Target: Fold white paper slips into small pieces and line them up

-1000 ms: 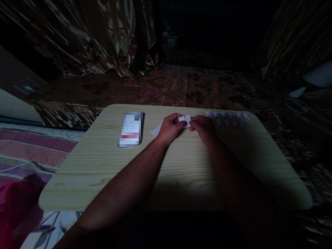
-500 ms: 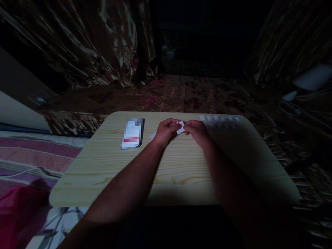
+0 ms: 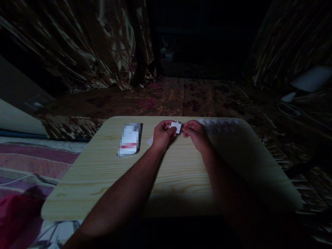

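My left hand [image 3: 162, 136] pinches a small folded white paper [image 3: 176, 127] over the far middle of the table, its thumb flat on top. The paper has a squarish shape with a pointed flap at its upper edge. Right beside it, my right hand [image 3: 194, 133] has thumb and forefinger pressed together close to the paper's right edge; whether they grip it I cannot tell. Part of a white paper sheet [image 3: 149, 140] shows on the table behind my left wrist. Several folded white paper pieces [image 3: 219, 122] lie in two rows beyond my right hand, the nearer row in shadow.
A phone-like object [image 3: 129, 140], blurred by pixelation, lies on the left of the wooden table [image 3: 85, 180]. Behind are a patterned cloth surface [image 3: 155, 97] and curtains [image 3: 116, 45]. A pale lamp [image 3: 311, 79] with a cable stands at right; striped bedding [image 3: 38, 157] is at left.
The folded paper has been turned between my hands, and its flap now points up. My right fingers have come away from its face to its right edge. The camera view has shifted slightly.
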Demonstrator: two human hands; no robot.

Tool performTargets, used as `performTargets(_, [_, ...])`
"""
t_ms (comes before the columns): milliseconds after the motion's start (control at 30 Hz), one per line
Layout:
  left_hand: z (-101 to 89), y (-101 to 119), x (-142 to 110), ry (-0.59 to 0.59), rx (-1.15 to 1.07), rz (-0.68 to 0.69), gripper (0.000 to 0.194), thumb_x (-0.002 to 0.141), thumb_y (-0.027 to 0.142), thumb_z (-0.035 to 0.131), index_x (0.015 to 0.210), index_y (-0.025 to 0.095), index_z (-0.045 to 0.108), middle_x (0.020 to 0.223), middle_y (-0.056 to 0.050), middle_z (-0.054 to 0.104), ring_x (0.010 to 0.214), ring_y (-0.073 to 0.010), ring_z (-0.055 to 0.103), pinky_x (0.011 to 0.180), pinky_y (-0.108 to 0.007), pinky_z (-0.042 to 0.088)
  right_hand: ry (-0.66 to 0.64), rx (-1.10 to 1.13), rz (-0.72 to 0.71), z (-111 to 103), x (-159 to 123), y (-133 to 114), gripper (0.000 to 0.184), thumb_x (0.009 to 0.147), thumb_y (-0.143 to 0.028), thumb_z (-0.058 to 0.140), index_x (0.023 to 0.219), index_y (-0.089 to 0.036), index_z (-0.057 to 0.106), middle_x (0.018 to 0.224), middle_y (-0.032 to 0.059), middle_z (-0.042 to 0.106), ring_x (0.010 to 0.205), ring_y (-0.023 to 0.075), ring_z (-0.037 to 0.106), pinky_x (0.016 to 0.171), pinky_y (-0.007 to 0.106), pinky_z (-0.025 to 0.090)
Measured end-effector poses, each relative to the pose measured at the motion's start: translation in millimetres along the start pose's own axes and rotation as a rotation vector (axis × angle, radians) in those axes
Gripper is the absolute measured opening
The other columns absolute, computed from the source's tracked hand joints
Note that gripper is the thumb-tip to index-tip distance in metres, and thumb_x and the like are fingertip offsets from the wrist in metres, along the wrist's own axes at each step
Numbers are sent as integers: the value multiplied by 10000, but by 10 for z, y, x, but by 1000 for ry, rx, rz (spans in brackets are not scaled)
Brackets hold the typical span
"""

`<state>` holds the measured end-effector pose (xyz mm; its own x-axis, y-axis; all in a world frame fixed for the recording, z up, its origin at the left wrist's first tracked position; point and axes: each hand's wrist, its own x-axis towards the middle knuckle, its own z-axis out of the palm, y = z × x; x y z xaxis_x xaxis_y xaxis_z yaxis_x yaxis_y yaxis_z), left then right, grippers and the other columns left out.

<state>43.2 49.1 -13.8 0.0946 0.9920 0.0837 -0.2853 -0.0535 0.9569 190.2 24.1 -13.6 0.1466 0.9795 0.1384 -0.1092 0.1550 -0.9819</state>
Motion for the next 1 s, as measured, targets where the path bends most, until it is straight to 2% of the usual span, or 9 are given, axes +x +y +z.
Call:
performTargets(133, [0,-18,-5,-20,66,16,354,612,256,748,928,149,629,633,12,638,476,-99,544,450,-208,383,6,-89,-59,51,-17,-19,187,669,-268,663,799,-198,548,658,-26,619,564,116,567,548,244,460])
performTargets(300, [-8,-22,-8,-59,106,-2,272,622,286,745,826,139,641,582,8,624,447,-82,487,440,-203,347,47,-215,-143,73,-19,-3,247,698,-300,652,911,-203,576,769,-7,645,645,125,600,593,246,481])
performTargets(467, [-3,-24,-16,-59,96,-22,258,611,294,744,797,148,641,575,25,600,451,-77,469,450,-204,336,52,-285,-177,59,-14,20,182,721,-317,636,857,-203,593,749,5,650,655,136,612,594,247,477])
performTargets(667, [-15,-46,-2,-55,132,23,242,624,311,733,776,143,649,609,35,581,483,-60,433,484,-202,333,45,-323,-143,71,-38,20,156,714,-333,640,781,-197,605,673,0,646,602,140,593,556,248,447])
performTargets(800, [-28,-42,-1,-117,171,22,249,654,337,720,792,145,641,624,29,584,488,-65,437,485,-209,328,68,-315,-128,80,-48,-24,150,726,-332,624,771,-189,617,613,-11,627,563,132,580,543,243,441])
performTargets(900, [-38,-45,-7,-179,208,4,233,669,352,711,723,148,612,584,31,557,471,-69,430,462,-212,297,87,-294,-85,74,-47,-49,165,724,-341,625,774,-184,623,585,-14,622,549,133,588,530,236,437])
performTargets(1000, [-48,-63,-8,-179,237,-5,245,674,360,704,654,150,579,528,38,513,441,-65,392,432,-215,249,80,-275,-58,69,-45,-49,174,714,-345,627,774,-182,624,594,-11,633,551,135,601,538,238,451])
